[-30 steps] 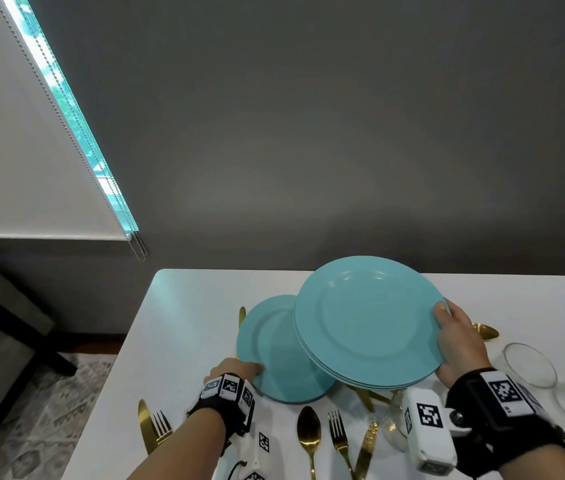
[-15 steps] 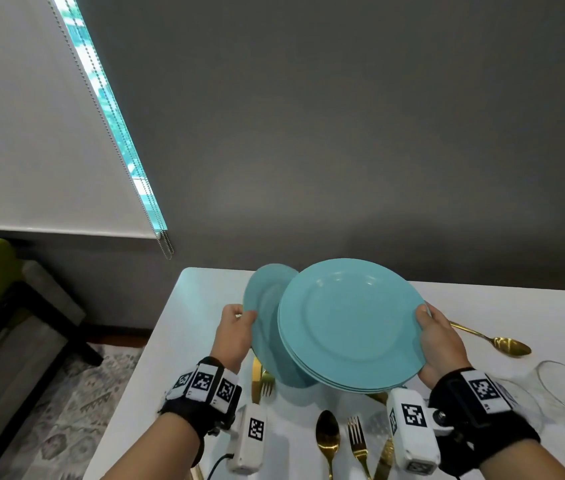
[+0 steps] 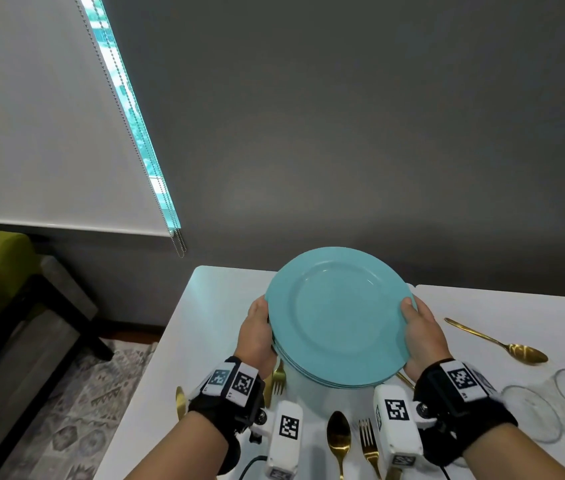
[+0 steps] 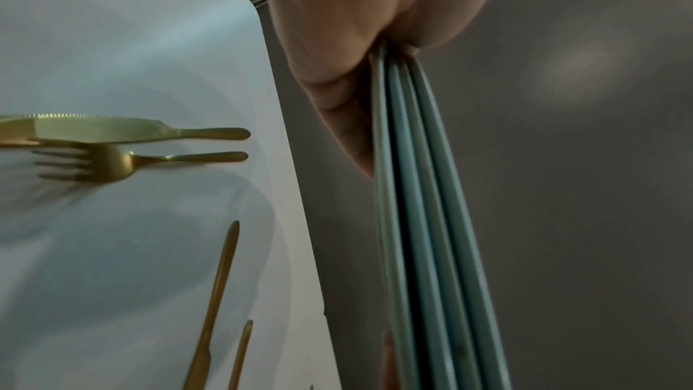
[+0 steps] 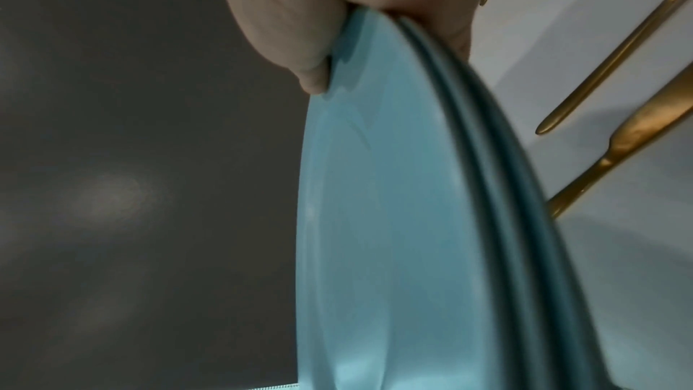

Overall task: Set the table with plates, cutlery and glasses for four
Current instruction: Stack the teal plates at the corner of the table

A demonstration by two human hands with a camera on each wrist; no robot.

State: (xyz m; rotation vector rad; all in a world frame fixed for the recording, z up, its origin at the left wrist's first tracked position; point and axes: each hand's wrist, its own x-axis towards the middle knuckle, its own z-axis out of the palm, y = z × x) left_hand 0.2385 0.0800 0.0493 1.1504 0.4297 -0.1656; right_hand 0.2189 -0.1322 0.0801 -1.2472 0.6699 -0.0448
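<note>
Plates gathered and held above the desk, seen left to right. At the near left edge a gold knife and fork lie side by side, well apart from the plates. The left hand grips the left rim of the stack of turquoise plates — in the left wrist view its thumb lies on the top face and the fingers curl beneath, with about four rims showing edge-on. The stack hangs clear of the desk, tilted slightly toward the viewer, over the middle of the white surface. Below it, at the near edge, lie a gold spoon and a second fork. The right hand clasps the opposite rim in the same manner, thumb on top and fingers under. Further right a second spoon lies alone, and two clear glasses rest on their sides near the right edge. Step in hand, by judgement: the plates are collected but none yet laid at a seat — cutlery and glasses remain unsorted. The next move calls for setting the stack down or shifting its weight to one hand, then dealing single plates to four places; since loose cutlery lies beneath the stack, a bare patch of desk must be chosen so that no plate lands on a handle and rocks.
</note>
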